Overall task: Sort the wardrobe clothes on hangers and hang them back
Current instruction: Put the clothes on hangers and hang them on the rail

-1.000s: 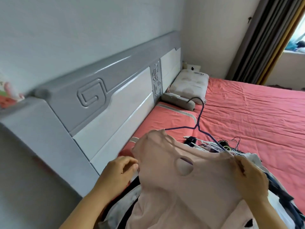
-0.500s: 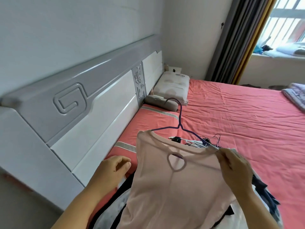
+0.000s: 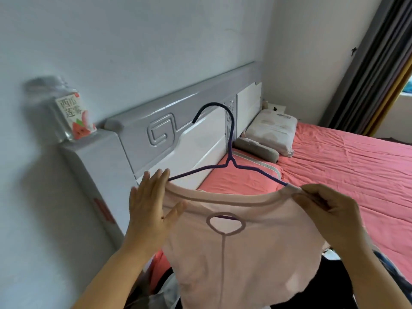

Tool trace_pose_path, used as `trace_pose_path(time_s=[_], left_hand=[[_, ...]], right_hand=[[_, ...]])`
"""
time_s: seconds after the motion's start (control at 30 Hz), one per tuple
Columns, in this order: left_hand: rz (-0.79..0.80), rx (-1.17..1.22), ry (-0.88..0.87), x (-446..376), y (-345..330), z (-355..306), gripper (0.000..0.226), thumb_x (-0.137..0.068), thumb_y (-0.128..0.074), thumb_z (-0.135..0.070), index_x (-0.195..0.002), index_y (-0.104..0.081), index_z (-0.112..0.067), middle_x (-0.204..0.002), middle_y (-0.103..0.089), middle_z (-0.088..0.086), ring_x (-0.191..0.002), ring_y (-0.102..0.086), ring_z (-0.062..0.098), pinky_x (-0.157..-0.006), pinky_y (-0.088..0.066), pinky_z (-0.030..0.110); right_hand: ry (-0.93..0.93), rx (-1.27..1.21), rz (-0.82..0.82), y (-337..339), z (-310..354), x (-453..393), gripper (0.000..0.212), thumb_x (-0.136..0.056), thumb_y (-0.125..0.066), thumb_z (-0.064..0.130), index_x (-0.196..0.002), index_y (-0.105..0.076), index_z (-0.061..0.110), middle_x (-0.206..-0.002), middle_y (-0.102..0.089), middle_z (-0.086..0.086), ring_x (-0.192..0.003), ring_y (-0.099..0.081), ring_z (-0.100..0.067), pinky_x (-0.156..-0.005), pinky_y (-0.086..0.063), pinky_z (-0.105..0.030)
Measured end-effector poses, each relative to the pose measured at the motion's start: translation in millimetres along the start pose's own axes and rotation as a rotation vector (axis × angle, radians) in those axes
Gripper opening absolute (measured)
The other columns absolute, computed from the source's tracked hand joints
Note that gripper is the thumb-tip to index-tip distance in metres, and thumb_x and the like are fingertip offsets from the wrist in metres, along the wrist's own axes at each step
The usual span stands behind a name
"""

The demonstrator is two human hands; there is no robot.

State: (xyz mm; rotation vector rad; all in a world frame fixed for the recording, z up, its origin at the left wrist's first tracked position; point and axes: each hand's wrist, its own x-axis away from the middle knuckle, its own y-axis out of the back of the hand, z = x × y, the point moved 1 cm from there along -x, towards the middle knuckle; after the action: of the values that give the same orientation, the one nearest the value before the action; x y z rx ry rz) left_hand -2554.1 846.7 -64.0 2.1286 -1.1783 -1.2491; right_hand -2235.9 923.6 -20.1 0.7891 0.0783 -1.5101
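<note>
- Pink top hangs on a purple hanger, held above the bed.
- Left hand: fingers spread, flat against the top's shoulder.
- Right hand: pinching the neckline over the hanger's end.

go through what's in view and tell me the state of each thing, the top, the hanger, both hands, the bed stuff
Pink top: held up, partly on the hanger.
Purple hanger: upright, arms inside the neckline.
Left hand: flat, open, against the top's shoulder.
Right hand: pinching the neckline.
Pillow: lying by the headboard.
Red sheet: spread, wrinkled.
</note>
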Motion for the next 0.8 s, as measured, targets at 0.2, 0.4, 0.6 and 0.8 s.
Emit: trace_pose_path(time_s=[0.2, 0.4, 0.6, 0.8], left_hand=[[-0.305, -0.133, 0.087, 38, 88, 13, 0.039, -0.09, -0.037, -0.057, -0.087, -0.06, -0.024, -0.074, -0.052, -0.008, -0.063, -0.056, 0.02, -0.054, -0.047, 0.035], [-0.461, -0.4, 0.254, 92, 151, 8, 0.045, -0.09, -0.037, -0.056, -0.083, -0.063, -0.02, -0.068, -0.051, -0.01, -0.057, -0.052, 0.014, -0.049, -0.043, 0.029], [-0.618, -0.56, 0.248, 121, 202, -23, 0.052, -0.091, -0.043, -0.053, -0.08, -0.067, -0.008, -0.066, -0.052, -0.008, -0.058, -0.047, 0.01, -0.049, -0.036, 0.016], [-0.744, -0.804, 0.334, 161, 253, -70, 0.05, -0.092, -0.045, -0.049, -0.079, -0.067, -0.006, -0.069, -0.052, -0.008, -0.062, -0.048, 0.01, -0.054, -0.04, 0.03]], right_hand=[[0.165, -0.103, 0.257, -55, 32, -22, 0.05, -0.077, -0.073, -0.001, -0.073, -0.066, 0.049, -0.069, -0.066, 0.021, -0.063, -0.056, 0.008, -0.062, -0.04, -0.004], [0.443, -0.224, 0.466, -127, 94, -36, 0.022, -0.082, -0.055, 0.051, -0.094, -0.064, 0.035, -0.083, -0.066, 0.018, -0.07, -0.06, -0.001, -0.062, -0.045, -0.017], [0.581, -0.451, 0.64, -177, 145, -29, 0.007, -0.083, -0.061, 0.032, -0.08, -0.067, 0.031, -0.082, -0.066, 0.016, -0.07, -0.06, -0.001, -0.061, -0.041, -0.01], [0.762, -0.632, 0.834, -205, 208, -6, 0.011, -0.084, -0.059, 0.033, -0.076, -0.066, 0.037, -0.071, -0.063, 0.013, -0.062, -0.057, -0.004, -0.055, -0.039, -0.01]])
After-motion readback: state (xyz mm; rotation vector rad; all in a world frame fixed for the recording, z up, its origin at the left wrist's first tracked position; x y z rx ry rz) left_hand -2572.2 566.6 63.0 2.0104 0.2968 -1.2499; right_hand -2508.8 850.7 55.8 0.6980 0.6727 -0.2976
